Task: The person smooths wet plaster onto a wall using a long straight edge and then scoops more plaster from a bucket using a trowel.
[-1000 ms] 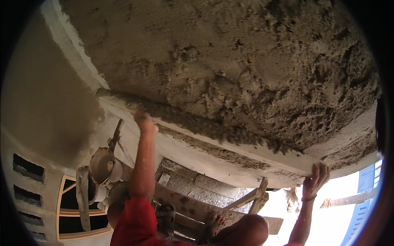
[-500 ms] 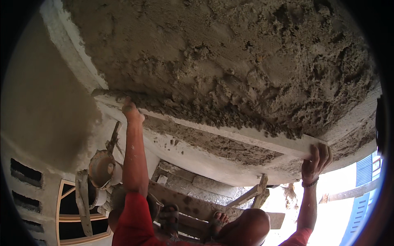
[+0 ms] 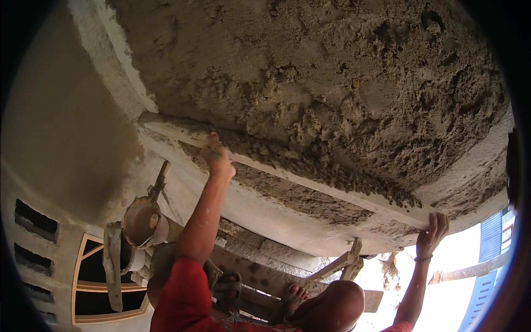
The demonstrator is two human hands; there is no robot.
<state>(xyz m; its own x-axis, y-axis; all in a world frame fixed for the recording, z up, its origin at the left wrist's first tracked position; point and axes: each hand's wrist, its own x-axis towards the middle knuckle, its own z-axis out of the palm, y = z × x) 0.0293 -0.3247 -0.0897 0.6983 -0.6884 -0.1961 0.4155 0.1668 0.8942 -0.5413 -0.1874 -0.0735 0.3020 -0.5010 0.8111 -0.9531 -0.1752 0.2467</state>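
Observation:
A long pale straightedge board (image 3: 310, 180) lies slantwise against a wall of rough wet mortar (image 3: 310, 72). Crumbly mortar is heaped along its upper edge. My left hand (image 3: 217, 156) is closed round the board, about a third of the way from its left end. At the lower right end, my right hand (image 3: 432, 232) grips the board with its fingers over the tip. Below the board runs a strip of rough mortar (image 3: 298, 196), with smoother pale wall under it.
Under me are planks (image 3: 249, 271), where my sandaled feet (image 3: 296, 299) rest. A mortar-stained bucket (image 3: 145, 222) hangs at the left near a wooden piece (image 3: 113, 265). Further left are a wooden window frame (image 3: 83, 288) and vent openings (image 3: 36, 218). A wooden brace (image 3: 345, 263) stands at lower right.
My left hand has slid rightward along the board, away from its left end. The board's right end sits slightly lower, and my right hand has moved down with it.

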